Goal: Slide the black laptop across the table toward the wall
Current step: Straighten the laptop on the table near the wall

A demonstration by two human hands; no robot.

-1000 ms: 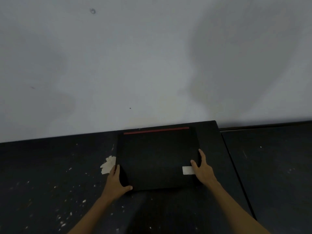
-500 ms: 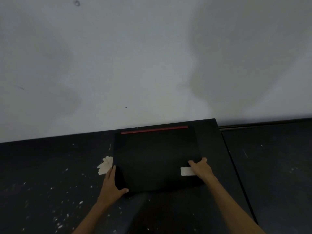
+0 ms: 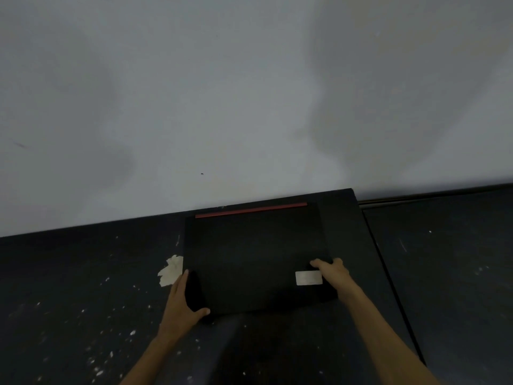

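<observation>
The black laptop (image 3: 255, 254) lies closed and flat on the dark table (image 3: 83, 273), its red-striped far edge almost at the white wall (image 3: 249, 93). A white sticker marks its near right corner. My left hand (image 3: 181, 301) grips the near left corner, thumb under the front edge. On the right edge near the sticker, my right hand (image 3: 334, 273) holds with its fingers curled over the side.
A torn scrap of pale tape (image 3: 170, 270) sticks to the table just left of the laptop. A second dark table (image 3: 449, 259) adjoins on the right, with a thin gap between them. White paint specks dot the left tabletop.
My right hand's fingers have curled over the laptop's right edge from a flatter hold. The laptop has scarcely shifted, staying close to the wall.
</observation>
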